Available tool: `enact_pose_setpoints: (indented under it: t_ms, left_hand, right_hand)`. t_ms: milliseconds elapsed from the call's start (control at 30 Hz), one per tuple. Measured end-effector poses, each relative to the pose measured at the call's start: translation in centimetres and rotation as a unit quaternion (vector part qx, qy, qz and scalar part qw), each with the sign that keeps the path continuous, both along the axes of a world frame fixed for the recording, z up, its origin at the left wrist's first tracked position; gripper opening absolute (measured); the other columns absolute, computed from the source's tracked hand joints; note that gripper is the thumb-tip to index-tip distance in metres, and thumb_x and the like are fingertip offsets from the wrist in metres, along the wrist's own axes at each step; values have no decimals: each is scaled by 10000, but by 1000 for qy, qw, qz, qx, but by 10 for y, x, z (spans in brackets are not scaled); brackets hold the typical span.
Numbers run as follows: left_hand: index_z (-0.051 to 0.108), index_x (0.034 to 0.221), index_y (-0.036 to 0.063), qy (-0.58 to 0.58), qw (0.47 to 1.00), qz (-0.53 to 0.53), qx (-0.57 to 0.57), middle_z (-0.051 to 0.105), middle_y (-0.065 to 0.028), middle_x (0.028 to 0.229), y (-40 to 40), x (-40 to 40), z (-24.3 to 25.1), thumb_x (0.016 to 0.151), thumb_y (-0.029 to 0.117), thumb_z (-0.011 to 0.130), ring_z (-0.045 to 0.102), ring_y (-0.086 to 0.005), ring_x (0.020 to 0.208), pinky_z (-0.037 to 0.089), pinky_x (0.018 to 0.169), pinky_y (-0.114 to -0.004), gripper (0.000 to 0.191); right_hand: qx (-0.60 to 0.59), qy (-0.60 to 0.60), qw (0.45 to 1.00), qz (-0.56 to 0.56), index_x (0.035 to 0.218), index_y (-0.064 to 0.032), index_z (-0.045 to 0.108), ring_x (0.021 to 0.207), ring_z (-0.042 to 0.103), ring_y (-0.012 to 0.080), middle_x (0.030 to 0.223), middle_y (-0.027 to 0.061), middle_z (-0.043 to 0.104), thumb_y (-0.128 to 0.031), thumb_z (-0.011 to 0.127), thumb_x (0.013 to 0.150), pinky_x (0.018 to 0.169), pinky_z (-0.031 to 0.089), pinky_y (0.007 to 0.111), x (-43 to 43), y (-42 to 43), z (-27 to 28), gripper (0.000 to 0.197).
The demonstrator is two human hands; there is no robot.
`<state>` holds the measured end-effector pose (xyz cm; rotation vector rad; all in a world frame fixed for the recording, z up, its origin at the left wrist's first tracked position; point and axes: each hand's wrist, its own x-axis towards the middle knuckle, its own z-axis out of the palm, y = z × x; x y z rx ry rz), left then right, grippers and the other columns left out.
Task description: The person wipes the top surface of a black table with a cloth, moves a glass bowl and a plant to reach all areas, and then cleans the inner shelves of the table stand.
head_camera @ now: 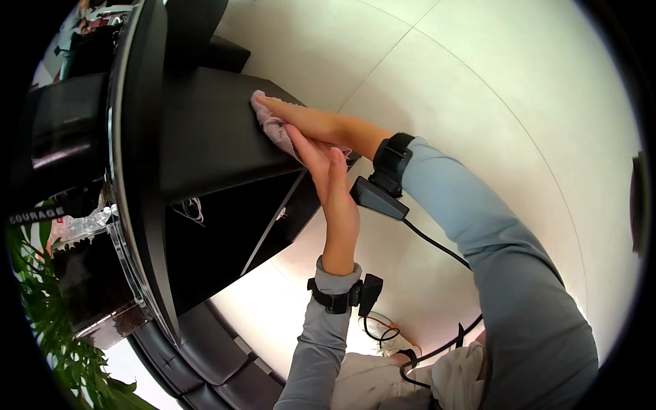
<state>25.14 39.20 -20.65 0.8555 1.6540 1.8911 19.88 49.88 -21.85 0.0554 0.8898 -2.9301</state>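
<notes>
My right hand (294,115) lies over a folded pink cloth (274,130), its fingertips wrapped by the cloth, on the top of a black cabinet or side unit (215,123). My left hand (330,179) is just below it, palm partly towards the camera, thumb apart, and its fingertips touch the cloth near the unit's edge. Part of the cloth is hidden behind both hands, so whether the left fingers grip it is unclear. Below the top is a dark open compartment holding a white cable (192,210).
A long black desk panel (141,169) with a shiny edge stands left of the unit. Farther left are a plant (56,328), clear plastic items (84,228) and, at top left, a person (66,48). A black padded seat (205,353) is below. Black cables hang from both wrist devices.
</notes>
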Motion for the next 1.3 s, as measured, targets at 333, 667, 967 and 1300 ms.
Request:
enact_pose_setpoints:
  t_ms: [333,667,967,1300]
  left_hand:
    - [145,1398,-67,262,954,131,66,153,-178,1472,45,-9,84,907,144,444,143,-269,1373,90,1129,-375,613]
    - [344,1323,25,-145,972,172,-74,438,-50,1255,53,-14,30,912,130,462,414,-147,1166,324,968,-285,440]
    - [94,1418,-35,-132,990,27,-30,116,-137,1489,7,8,21,945,178,335,89,-209,1384,55,1111,-332,572]
    - [-22,1389,-101,298,954,14,23,-21,-241,1481,-40,28,40,862,222,450,6,-345,1380,6,1100,-424,778]
  right_hand:
    - [312,326,820,-353,1310,-97,424,1266,368,239,1330,98,446,-378,306,941,1066,246,338,-73,6,92,478]
    - [-198,148,954,-171,899,-64,612,784,559,58,845,-16,597,-312,512,931,737,466,174,-83,-11,-78,269]
    - [105,15,994,6,974,-115,561,750,448,38,821,-41,521,-506,328,944,711,384,181,-4,-3,-59,456]
    - [349,183,892,-222,1096,-41,539,963,499,119,1031,55,541,-369,378,961,865,385,258,66,-24,55,390]
